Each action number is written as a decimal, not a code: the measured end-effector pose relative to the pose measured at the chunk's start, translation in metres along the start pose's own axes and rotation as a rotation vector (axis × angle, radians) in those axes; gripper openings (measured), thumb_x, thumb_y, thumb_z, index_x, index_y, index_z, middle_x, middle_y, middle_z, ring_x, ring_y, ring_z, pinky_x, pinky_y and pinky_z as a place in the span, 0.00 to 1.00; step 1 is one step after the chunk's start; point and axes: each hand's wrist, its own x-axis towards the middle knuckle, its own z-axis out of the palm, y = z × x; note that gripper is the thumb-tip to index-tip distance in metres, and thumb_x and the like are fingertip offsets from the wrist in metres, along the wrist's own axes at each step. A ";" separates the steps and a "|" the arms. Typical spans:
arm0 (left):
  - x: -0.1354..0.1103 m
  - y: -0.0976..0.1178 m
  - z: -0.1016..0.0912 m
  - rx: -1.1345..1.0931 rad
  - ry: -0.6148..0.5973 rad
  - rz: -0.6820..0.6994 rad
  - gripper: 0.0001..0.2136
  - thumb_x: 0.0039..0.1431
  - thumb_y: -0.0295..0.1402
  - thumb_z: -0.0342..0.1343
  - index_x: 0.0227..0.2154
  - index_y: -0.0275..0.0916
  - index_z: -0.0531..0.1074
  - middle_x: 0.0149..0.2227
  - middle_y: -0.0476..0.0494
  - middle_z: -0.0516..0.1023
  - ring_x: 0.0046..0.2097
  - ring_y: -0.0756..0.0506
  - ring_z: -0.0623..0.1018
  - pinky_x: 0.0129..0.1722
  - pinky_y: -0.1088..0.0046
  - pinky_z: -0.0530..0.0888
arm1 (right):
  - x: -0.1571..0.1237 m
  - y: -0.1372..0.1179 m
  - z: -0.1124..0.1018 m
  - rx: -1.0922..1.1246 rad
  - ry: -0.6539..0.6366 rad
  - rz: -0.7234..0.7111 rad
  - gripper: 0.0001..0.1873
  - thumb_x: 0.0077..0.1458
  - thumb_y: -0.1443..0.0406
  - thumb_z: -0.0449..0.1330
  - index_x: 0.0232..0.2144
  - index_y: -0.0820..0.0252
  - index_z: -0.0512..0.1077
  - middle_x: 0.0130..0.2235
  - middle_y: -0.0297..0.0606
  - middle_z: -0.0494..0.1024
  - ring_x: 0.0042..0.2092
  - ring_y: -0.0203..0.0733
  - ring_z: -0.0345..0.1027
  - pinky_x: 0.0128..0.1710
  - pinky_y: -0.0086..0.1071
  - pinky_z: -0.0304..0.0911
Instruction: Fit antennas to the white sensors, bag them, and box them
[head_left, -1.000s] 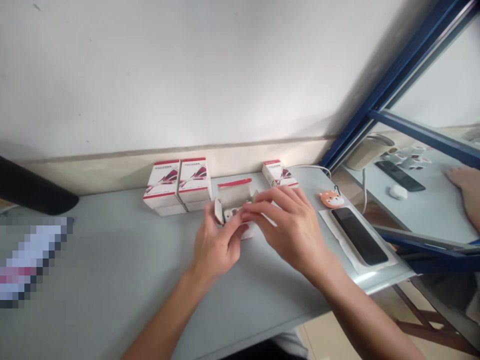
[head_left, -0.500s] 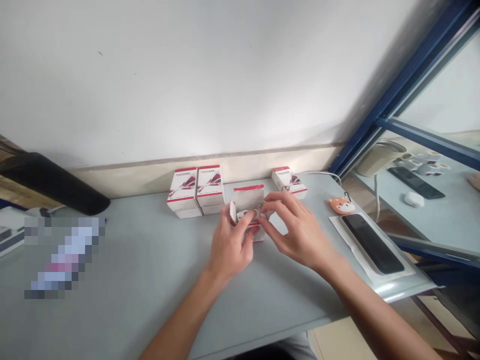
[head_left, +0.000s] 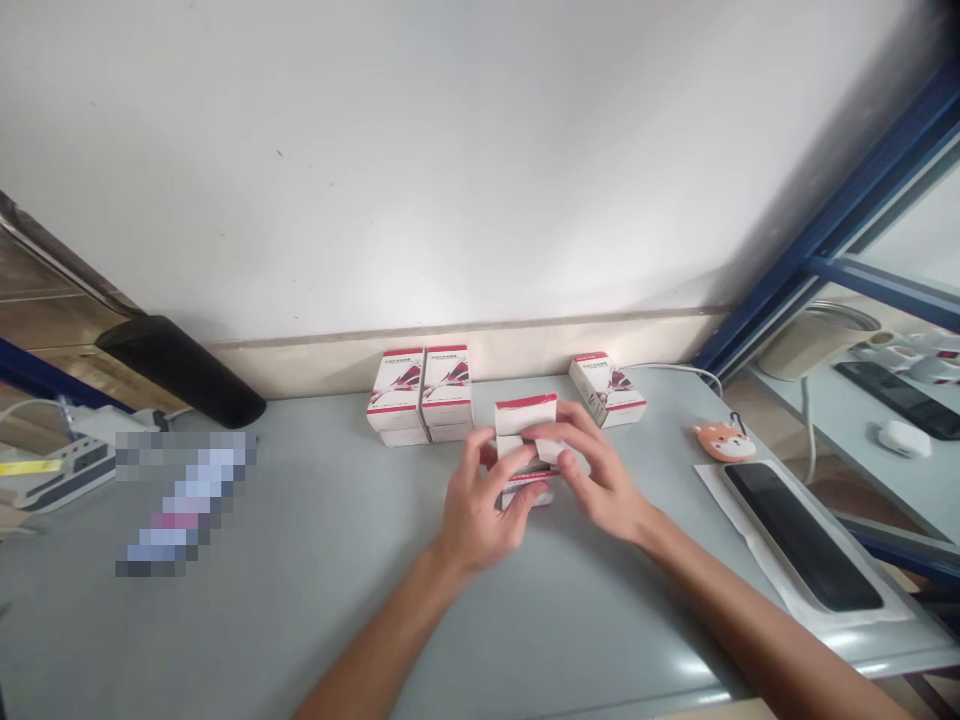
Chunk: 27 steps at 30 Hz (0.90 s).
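A small white and red carton (head_left: 525,432) stands on the grey table (head_left: 300,560), its top flap raised. My left hand (head_left: 480,505) grips its left side, fingers curled round it. From the right my right hand (head_left: 596,475) has its fingers folded over the white side flaps at the open top. What lies inside the carton is hidden by my fingers.
Two matching cartons (head_left: 421,393) stand side by side by the wall; a third (head_left: 606,388) lies to the right. A black phone (head_left: 801,548) rests on white paper near the right edge, beside an orange animal-shaped charm (head_left: 724,440). A black object (head_left: 180,368) sits far left.
The side flaps that stood open have been folded inward over the carton's top. Both hands closed tighter on the carton, and the view shifted left and down.
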 end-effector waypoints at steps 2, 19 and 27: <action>0.001 0.003 -0.001 0.006 -0.020 0.008 0.15 0.66 0.29 0.62 0.54 0.46 0.73 0.54 0.39 0.68 0.47 0.44 0.79 0.47 0.64 0.80 | -0.002 -0.002 0.003 0.069 -0.008 0.074 0.14 0.75 0.58 0.52 0.52 0.48 0.76 0.56 0.43 0.73 0.57 0.49 0.70 0.59 0.47 0.68; 0.000 -0.005 0.001 0.010 -0.018 0.013 0.15 0.66 0.33 0.63 0.52 0.46 0.68 0.56 0.37 0.69 0.50 0.42 0.81 0.47 0.60 0.82 | -0.001 -0.005 -0.001 0.019 0.175 -0.083 0.05 0.69 0.67 0.60 0.45 0.52 0.74 0.48 0.42 0.76 0.49 0.47 0.73 0.50 0.45 0.69; -0.001 -0.013 0.006 -0.096 0.085 0.026 0.27 0.63 0.31 0.67 0.60 0.48 0.59 0.58 0.36 0.70 0.48 0.44 0.82 0.41 0.67 0.82 | -0.001 -0.008 -0.003 -0.161 0.158 -0.198 0.11 0.63 0.73 0.63 0.44 0.53 0.74 0.50 0.44 0.77 0.50 0.49 0.76 0.49 0.46 0.72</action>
